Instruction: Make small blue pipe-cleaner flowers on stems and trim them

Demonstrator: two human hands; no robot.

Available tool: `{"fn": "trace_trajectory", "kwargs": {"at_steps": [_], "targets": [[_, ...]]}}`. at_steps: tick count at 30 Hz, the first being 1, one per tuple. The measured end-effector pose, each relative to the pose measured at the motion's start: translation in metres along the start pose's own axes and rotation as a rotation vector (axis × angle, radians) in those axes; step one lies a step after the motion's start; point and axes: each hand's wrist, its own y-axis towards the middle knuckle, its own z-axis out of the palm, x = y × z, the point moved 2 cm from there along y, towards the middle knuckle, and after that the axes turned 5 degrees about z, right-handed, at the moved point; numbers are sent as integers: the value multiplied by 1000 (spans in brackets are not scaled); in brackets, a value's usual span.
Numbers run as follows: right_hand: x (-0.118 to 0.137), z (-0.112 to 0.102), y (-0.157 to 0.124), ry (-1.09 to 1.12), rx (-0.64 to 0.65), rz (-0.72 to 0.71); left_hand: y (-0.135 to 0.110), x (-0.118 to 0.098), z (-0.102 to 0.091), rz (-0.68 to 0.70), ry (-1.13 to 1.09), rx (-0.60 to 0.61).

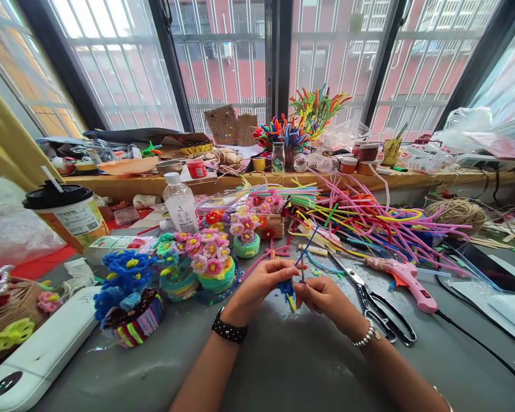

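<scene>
My left hand (261, 283) is closed, its fingertips pinching a blue pipe cleaner (308, 246) whose free end points up and to the right. A bunched blue piece (286, 286) with a yellow end hangs just below those fingers. Close against it, my right hand (324, 297) is closed around a slim dark metal tool (302, 268); its kind is not clear, since the fingers cover most of it. Large scissors (364, 294) with black handles lie partly open to the right of my right hand. Beyond them rests a pink glue gun (407, 280).
Pipe-cleaner flower pots, a blue one (131, 303) and a pink one (212, 266), stand left. Loose pipe cleaners (369, 212) sprawl behind the scissors. A drink cup (68, 214), a plastic bottle (181, 203), a white device (47, 349) and a twine ball (455, 214) surround the workspace.
</scene>
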Motion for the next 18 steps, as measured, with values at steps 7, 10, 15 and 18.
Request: {"fn": "trace_trajectory", "kwargs": {"at_steps": [7, 10, 15, 18], "targets": [[-3, -7, 2, 96, -206, -9, 4, 4, -4, 15, 78, -81], [-4, -6, 2, 98, -160, -17, 4, 4, -4, 20, 80, -82], [-4, 0, 2, -54, -66, -109, 5, 4, -3, 41, 104, -73], [-1, 2, 1, -198, -54, -175, 4, 5, -2, 16, 77, -46]]}}
